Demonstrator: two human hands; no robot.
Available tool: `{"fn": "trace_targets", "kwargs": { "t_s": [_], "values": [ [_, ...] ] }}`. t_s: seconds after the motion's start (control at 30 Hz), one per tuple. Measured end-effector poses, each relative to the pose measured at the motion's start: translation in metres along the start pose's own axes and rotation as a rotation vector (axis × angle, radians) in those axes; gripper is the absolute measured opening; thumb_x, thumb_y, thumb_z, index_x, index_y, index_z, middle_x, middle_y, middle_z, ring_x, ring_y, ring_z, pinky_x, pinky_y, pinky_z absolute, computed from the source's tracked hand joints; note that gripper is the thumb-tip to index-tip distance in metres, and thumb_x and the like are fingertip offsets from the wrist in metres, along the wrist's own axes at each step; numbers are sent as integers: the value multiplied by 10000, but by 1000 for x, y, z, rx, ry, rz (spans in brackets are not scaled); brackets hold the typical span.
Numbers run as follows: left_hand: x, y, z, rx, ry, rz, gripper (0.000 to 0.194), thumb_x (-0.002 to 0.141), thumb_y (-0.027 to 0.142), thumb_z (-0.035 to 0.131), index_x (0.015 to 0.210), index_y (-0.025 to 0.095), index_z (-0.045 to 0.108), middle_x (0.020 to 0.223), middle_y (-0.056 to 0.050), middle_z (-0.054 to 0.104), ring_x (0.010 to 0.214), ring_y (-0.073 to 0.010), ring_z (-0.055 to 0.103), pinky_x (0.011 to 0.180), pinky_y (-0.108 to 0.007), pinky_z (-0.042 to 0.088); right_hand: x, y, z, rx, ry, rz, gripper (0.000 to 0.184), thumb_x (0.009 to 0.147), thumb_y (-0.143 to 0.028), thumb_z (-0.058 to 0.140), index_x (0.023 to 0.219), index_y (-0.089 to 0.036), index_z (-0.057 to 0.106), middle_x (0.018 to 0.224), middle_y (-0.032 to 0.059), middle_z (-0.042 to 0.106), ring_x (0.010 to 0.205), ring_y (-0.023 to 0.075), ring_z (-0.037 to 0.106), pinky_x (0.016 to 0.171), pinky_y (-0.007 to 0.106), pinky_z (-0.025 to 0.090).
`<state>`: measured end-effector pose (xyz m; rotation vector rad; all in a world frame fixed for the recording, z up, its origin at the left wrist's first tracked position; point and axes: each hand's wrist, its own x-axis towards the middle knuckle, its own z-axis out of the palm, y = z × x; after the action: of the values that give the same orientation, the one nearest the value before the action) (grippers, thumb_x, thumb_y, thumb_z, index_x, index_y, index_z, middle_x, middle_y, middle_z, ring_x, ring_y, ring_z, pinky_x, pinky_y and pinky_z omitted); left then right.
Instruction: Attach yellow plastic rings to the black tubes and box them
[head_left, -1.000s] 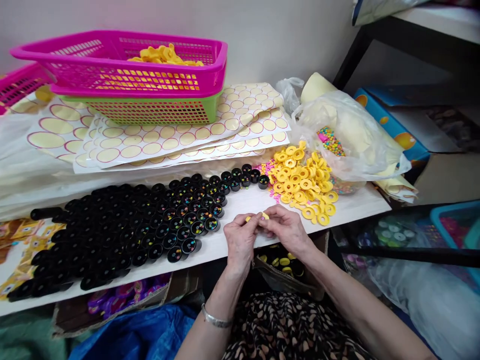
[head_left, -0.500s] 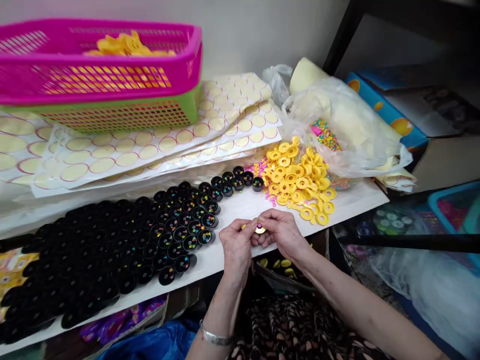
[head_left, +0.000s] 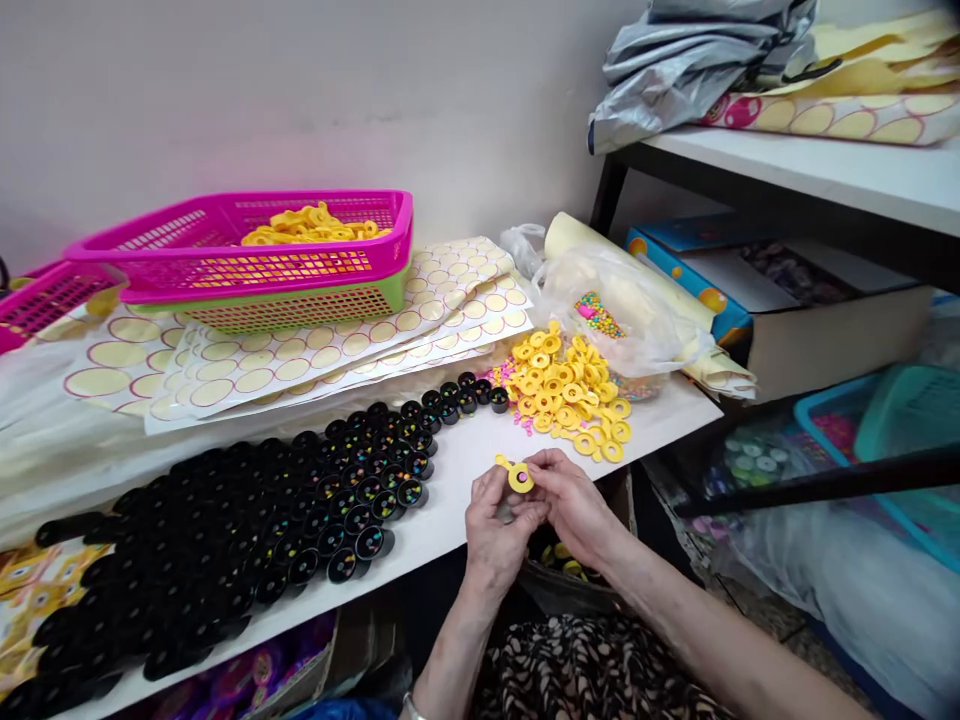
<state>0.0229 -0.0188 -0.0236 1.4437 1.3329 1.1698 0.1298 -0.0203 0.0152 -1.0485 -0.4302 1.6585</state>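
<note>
A small yellow plastic ring (head_left: 514,484) with a short tab and a pink middle is held up between my hands, over the front edge of the table. My right hand (head_left: 574,505) pinches its right side between thumb and fingers. On the other side, my left hand (head_left: 496,535) has its fingers curled about the tab side, thumb below the ring; the exact contact is partly hidden. Behind them lies a pile of yellow rings (head_left: 574,392) with small pink beads (head_left: 523,424) around it. Left of my hands stand many round black cups (head_left: 330,540), several with coloured beads inside.
A pink basket (head_left: 262,268) of yellow pieces sits in a green one on sticker sheets (head_left: 360,345). A clear plastic bag (head_left: 607,310) with beads lies behind the pile. Below the table edge is a box of yellow pieces (head_left: 564,565). A shelf (head_left: 847,165) stands at right.
The view has swung upward, showing more wall and shelf. The yellow ring has been turned so its round face and pink middle now show; both hands stay on it.
</note>
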Motion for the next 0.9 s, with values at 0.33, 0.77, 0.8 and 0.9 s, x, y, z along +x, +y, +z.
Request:
{"fn": "trace_targets", "kwargs": {
  "t_s": [0.33,0.77,0.8,0.9],
  "values": [
    [-3,29,-7,58,-397,287,282,708,291,678,976,207,648,895,-47,649,1101,-227,429,981,-415,326,-9,-22,-46,-212,-163,120,388,773,-528,540,719,-144,530,608,-15,553,492,72,493,437,178,409],
    [-8,37,-5,86,-647,387,283,753,359,623,984,195,641,900,-49,670,962,-205,534,1034,-452,257,5,-21,-81,-40,-722,490,471,638,-478,709,874,-106,544,737,42,633,644,183,644,540,312,540],
    [-8,36,-4,92,-649,397,296,754,356,623,1002,197,635,908,-48,670,962,-203,536,1036,-452,256,3,-22,-83,-57,-732,462,467,622,-436,736,893,-106,548,751,36,630,656,176,642,550,304,541],
    [-9,34,-2,125,-656,424,274,758,334,624,999,203,631,915,-40,670,946,-192,545,1042,-450,250,-2,-25,-86,-138,-696,383,433,593,-257,776,944,-112,567,799,14,614,695,134,621,581,242,526]
  ]
}}
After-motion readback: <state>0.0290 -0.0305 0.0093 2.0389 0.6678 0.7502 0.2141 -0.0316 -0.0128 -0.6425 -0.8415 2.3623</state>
